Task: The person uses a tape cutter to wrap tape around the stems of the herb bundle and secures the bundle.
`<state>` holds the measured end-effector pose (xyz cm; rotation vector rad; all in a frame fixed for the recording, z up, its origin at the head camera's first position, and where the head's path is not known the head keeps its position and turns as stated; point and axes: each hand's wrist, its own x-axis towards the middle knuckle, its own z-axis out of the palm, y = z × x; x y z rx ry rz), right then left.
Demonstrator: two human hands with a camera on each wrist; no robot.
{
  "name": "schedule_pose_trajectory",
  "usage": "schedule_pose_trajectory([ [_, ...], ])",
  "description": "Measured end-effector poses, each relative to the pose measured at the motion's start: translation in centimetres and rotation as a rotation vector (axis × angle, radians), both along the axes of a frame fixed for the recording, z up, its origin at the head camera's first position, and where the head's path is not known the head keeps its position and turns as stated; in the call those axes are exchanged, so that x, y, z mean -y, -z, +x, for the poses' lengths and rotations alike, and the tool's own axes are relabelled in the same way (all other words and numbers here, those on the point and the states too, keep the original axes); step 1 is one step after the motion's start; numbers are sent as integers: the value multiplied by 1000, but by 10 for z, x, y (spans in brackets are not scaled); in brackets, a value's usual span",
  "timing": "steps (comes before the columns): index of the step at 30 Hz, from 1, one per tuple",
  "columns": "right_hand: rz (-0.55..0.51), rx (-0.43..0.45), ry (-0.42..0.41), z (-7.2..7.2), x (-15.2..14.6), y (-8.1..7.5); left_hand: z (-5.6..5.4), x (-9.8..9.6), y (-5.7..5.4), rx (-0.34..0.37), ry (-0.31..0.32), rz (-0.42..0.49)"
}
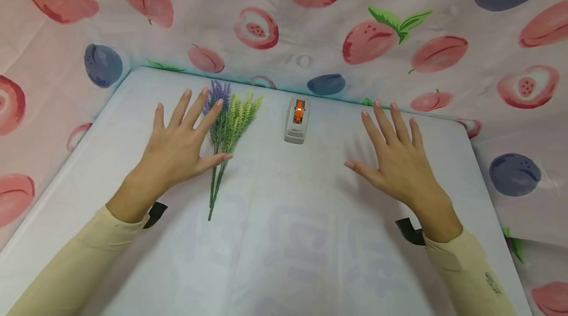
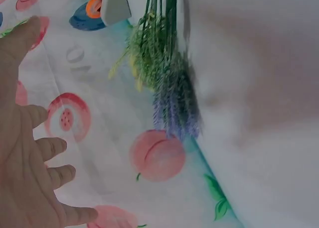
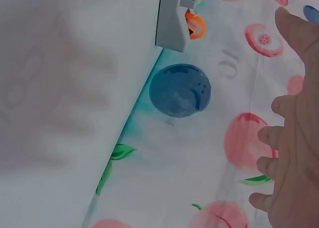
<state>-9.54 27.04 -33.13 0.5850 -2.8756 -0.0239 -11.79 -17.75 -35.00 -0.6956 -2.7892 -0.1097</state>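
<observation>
My left hand [image 1: 175, 148] is held over the white table with its fingers spread, holding nothing. Its index finger and thumb overlap the artificial flowers in the head view: one purple lavender sprig [image 1: 225, 91] and one yellow-green sprig [image 1: 239, 116], lying side by side with their stems toward me. On the other side, my right hand [image 1: 399, 165] hovers palm down, fingers spread and empty. Between the hands, toward the back, stands a grey tape dispenser [image 1: 294, 134] with an orange roll core [image 1: 299, 110]. The left wrist view shows the sprigs [image 2: 172, 98] beyond the palm.
A white cloth [image 1: 284, 178] with faint show-through lettering covers the table. Behind the table's back edge and along both sides hangs a pink fruit-print curtain [image 1: 310, 25]. Black straps [image 1: 410, 232] show at both wrists, below beige sleeves [image 1: 466, 271].
</observation>
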Motion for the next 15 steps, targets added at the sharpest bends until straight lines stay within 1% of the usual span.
schedule_pose_trajectory([
  [3,-22,-12,-8,-1,2,0,1,0,6,19,0,9],
  [5,-53,-35,-23,-3,3,0,1,0,9,37,-1,21],
  [7,-101,-72,-47,-5,4,0,3,0,12,72,-5,59],
  [9,-152,-113,-70,-7,4,0,4,-1,15,118,-15,111],
  [11,-202,-144,-72,-9,5,-1,6,-2,18,176,-32,170],
  [13,-249,-147,-50,-10,5,-2,8,-4,19,243,-60,221],
  [15,-290,-130,-18,-10,6,-4,8,-5,21,313,-88,249],
])
